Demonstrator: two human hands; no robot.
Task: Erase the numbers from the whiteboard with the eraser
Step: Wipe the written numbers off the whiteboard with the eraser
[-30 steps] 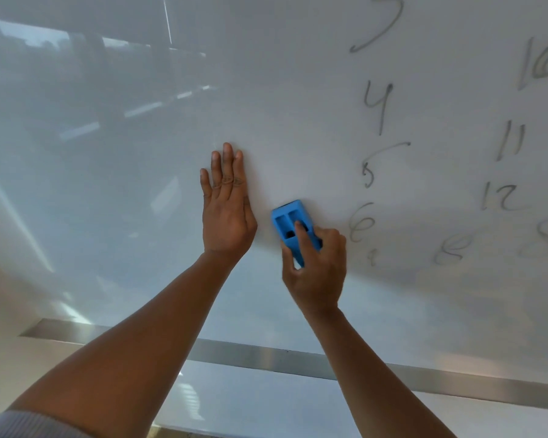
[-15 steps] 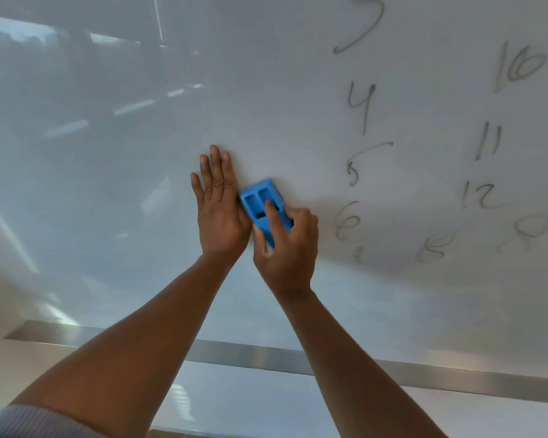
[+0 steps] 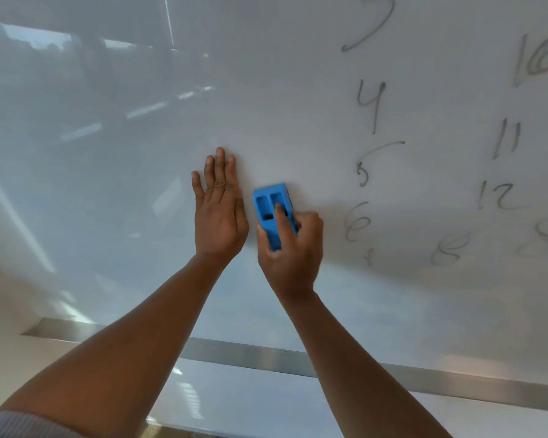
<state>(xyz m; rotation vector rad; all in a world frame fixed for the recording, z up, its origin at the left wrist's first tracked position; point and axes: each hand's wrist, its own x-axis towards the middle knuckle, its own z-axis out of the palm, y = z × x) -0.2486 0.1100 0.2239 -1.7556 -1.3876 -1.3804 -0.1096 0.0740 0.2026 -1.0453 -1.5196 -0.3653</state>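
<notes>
Left hand [image 3: 218, 216] flat beside eraser [image 3: 272, 210]

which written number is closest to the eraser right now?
The 6, just right of the right hand gripping the blue eraser. The 5 sits higher; 12 is farther right.

We see a metal rail [image 3: 266, 358] running left to right below, sloping down to the right, with a pale glossy surface [image 3: 250, 403] nearer than it. A beige wall [image 3: 0, 311] shows at far left. Reflections [image 3: 83, 131] of bright strip lights streak the upper left.
</notes>
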